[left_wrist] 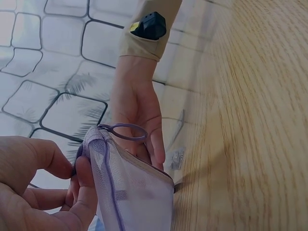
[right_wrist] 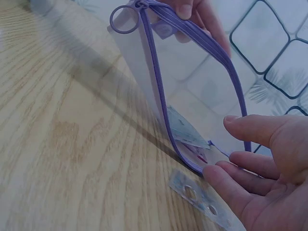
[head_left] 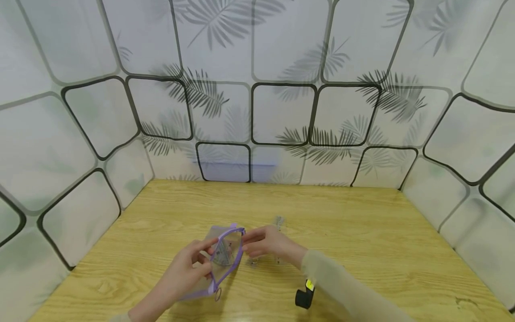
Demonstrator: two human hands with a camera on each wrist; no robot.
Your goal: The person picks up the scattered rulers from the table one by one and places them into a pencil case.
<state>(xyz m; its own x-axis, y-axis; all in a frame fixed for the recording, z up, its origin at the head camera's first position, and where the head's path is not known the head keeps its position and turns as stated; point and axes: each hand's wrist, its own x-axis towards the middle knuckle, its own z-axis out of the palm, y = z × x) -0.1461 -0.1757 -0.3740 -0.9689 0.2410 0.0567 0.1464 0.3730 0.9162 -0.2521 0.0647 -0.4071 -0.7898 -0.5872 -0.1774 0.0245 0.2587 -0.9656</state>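
At the wooden table (head_left: 362,232), a sheer, purple-edged zip pouch (left_wrist: 137,182) gapes.

No text or numbers can be read.

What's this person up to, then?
A person is working with a see-through pouch trimmed in purple. Their left hand pinches its edge, and their right hand is at its open mouth. A clear measuring tool shows inside, while a clear plastic piece with holes lies on the wooden table beside it.
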